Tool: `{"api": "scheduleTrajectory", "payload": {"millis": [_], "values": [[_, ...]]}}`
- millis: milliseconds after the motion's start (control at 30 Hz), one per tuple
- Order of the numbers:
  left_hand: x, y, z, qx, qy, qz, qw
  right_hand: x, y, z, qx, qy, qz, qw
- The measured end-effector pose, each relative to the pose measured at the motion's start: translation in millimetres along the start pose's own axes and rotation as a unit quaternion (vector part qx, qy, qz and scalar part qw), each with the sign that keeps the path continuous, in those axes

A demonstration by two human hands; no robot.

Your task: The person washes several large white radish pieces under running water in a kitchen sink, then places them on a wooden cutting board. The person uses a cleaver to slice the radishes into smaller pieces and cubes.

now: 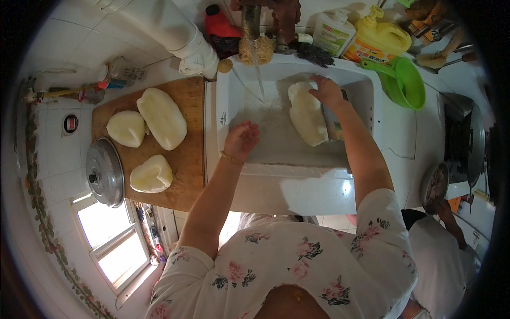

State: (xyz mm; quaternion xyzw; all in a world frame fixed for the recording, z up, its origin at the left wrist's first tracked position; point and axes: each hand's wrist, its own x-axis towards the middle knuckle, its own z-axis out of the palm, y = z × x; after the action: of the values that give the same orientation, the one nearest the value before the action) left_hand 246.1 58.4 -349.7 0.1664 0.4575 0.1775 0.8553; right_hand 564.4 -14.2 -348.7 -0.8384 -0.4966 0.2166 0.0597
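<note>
A long, pale, peeled gourd or melon piece [306,115] lies in the white sink [271,147], towards its right side. My right hand [327,91] is at the upper end of this piece, thumb and fingers apart, the thumb overlapping its edge. Whether it bears any weight cannot be seen. My left hand [242,137] hovers at the sink's left side, palm showing, fingers loosely curled around nothing. Water runs from the faucet [251,24] into the sink between my hands. Partly hidden behind the piece and my right forearm is a flat grey object [334,119] with a coloured patch.
Three peeled pieces, one large [162,119], rest on a wooden board [191,167] at left, beside a metal lid [104,171]. Bottles [376,38] and a loofah [257,51] line the back. At right are a green dipper [404,83] and another person holding a pan [435,187].
</note>
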Motion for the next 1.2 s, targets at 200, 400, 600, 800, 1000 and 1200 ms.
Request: {"api": "scheduleTrajectory", "payload": {"millis": [200, 400, 600, 800, 1000, 1200], "values": [[3, -7, -6, -0.039, -0.034, -0.012, 0.999, 27, -11, 36, -0.007, 0.006, -0.129, 0.992], [-8, -7, 3, -0.039, 0.007, -0.016, 0.999, 34, -56, 33, 0.006, -0.162, -0.142, 0.977], [-13, -5, 8, 0.03, 0.027, 0.012, 0.999, 14, -59, 13, 0.141, 0.026, -0.106, 0.984], [-6, -5, 29, 0.189, 0.106, 0.111, 0.97, -18, -53, 28, 0.471, 0.188, 0.122, 0.853], [19, 21, 64, 0.172, 0.092, 0.208, 0.959, -50, -80, 57, 0.795, 0.181, 0.202, 0.542], [38, 45, 56, 0.145, 0.028, 0.325, 0.934, -53, -83, 80, 0.74, -0.008, 0.296, 0.604]]}}
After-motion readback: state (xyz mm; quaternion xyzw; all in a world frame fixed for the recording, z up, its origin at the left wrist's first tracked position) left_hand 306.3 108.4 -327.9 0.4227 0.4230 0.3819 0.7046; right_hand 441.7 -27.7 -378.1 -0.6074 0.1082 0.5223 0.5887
